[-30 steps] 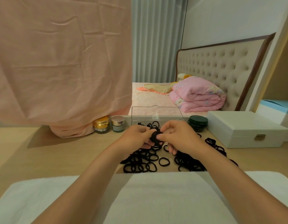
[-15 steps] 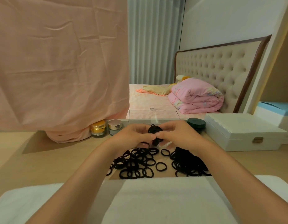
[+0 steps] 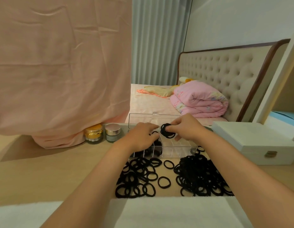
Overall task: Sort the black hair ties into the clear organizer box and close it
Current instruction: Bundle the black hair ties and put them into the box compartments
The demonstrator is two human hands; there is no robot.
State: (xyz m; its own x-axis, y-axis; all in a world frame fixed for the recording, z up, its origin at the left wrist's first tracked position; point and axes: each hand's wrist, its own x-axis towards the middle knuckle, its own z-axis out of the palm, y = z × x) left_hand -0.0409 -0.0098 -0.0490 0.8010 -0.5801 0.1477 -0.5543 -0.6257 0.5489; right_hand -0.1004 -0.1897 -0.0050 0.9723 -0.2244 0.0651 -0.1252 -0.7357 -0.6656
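Right hand pinches a small bundle of black hair ties between thumb and fingertips, holding it just above the open clear organizer box, whose lid stands upright behind. The left hand hovers beside the bundle over the box's left half, fingers curled; whether it grips anything cannot be told. Some left compartments already hold dark ties, while the right ones look empty. Two loose heaps, the left pile and the denser right pile, lie on the wooden table in front of the box, so most sorting is likely not yet done. The bundle is springy and held only at one edge, so it may fan apart on release and straddle the thin dividers, which would keep the lid from shutting later. A forearm sweeping low could also drag ties off the table's near edge, and pressing down on the light box might shove it back toward the jars.
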